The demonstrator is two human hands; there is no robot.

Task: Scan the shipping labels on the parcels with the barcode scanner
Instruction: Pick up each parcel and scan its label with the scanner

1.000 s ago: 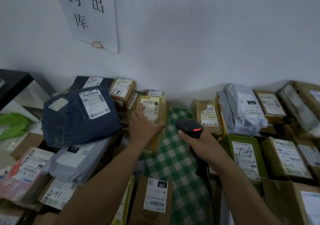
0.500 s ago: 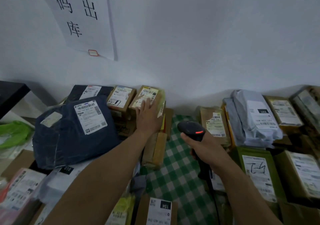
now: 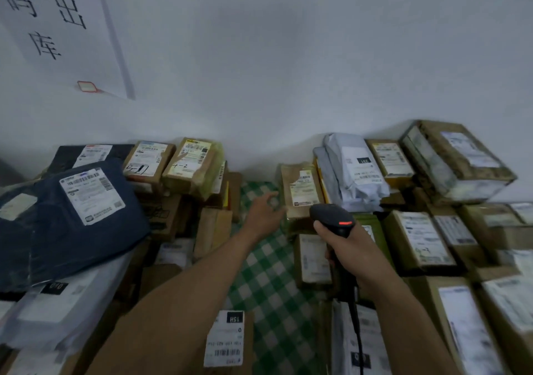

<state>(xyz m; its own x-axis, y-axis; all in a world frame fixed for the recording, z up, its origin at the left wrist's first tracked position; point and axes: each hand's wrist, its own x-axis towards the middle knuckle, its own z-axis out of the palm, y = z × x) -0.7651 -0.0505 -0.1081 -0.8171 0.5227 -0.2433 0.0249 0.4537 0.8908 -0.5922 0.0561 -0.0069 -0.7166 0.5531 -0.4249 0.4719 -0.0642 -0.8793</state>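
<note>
1. While the right hand (image 3: 350, 249) wraps its fingers tight round the handle of the black barcode scanner (image 3: 331, 218), the scanner's head stands up above the knuckles, a red light glowing on its back and the cable dropping toward the bottom edge.
2. That head sits just in front of a brown parcel (image 3: 301, 190) with a white-and-yellow shipping label, its print too blurred to read.
3. The left hand (image 3: 263, 210) is out over the green checked cloth (image 3: 268, 276), fingers loosely spread and holding nothing. Its fingertips are just beside the brown parcel's left edge, and the blur hides whether they touch it.
4. Up on the wall, a white sheet (image 3: 57, 28) reads "码 出 库" in black strokes.
5. On the left stack, a taped box (image 3: 190, 164) carries handwritten "十-2".
6. Bottom centre, a flat parcel (image 3: 226, 338) shows "15H" upside down above a barcode.
7. A grey bag (image 3: 357, 172) at the back has a black tag that looks like "LEZ".
8. The navy bag (image 3: 66, 224) wears a big white label, barcode visible but text unreadable.
</note>
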